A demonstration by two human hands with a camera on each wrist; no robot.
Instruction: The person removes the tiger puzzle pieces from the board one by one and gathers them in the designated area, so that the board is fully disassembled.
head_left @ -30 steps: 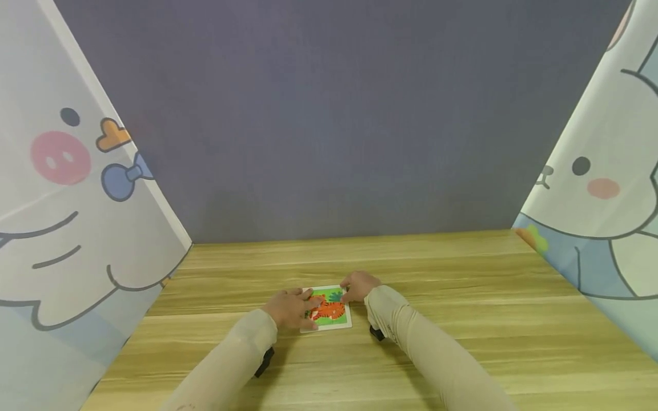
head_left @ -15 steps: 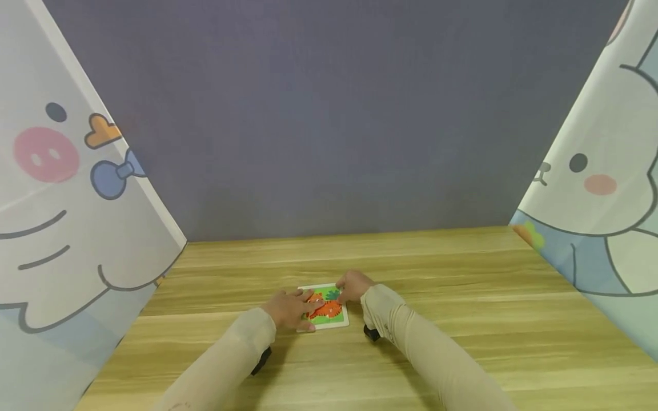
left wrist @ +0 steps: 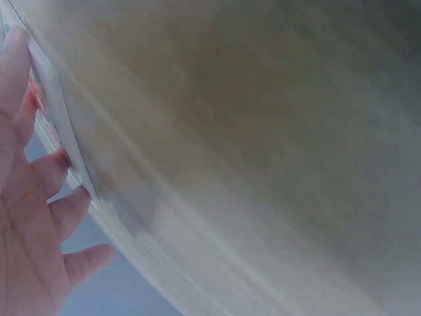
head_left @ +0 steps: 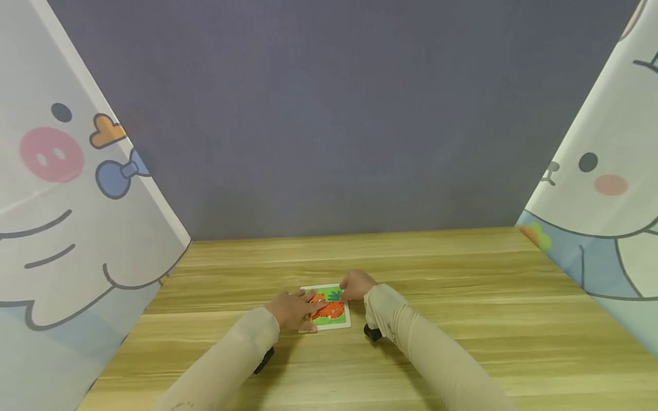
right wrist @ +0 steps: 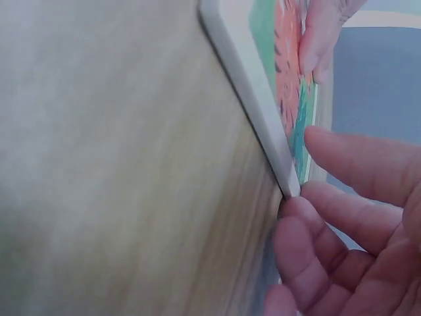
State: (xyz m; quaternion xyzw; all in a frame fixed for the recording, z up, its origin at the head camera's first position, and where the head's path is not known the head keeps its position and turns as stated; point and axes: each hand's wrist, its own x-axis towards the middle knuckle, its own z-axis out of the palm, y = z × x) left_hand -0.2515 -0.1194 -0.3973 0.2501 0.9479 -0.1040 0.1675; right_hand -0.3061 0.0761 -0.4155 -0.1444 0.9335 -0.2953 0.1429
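A small square tiger puzzle (head_left: 331, 310) with a white border lies flat on the wooden table in the head view. It shows an orange striped tiger on green with a teal plant. My left hand (head_left: 289, 310) rests over its left side, fingers spread and fairly straight. At the far right corner, my right hand (head_left: 357, 285) pinches the puzzle's edge. In the right wrist view, the thumb is over the teal plant, while curled fingers (right wrist: 299, 243) meet the white corner (right wrist: 283, 164). The left wrist view catches the left hand (left wrist: 26, 217) beside the puzzle's edge; its palm hides part of the picture.
The wooden table (head_left: 437, 274) extends on every side of the puzzle. A dark grey panel (head_left: 329, 125) rises at the table's far edge. Cartoon-printed panels stand at the left (head_left: 118, 240) and right (head_left: 606, 137).
The head view has shifted slightly. Both hands stay on the puzzle in nearly the same places, with the right fingers drawn in a little closer at the corner.
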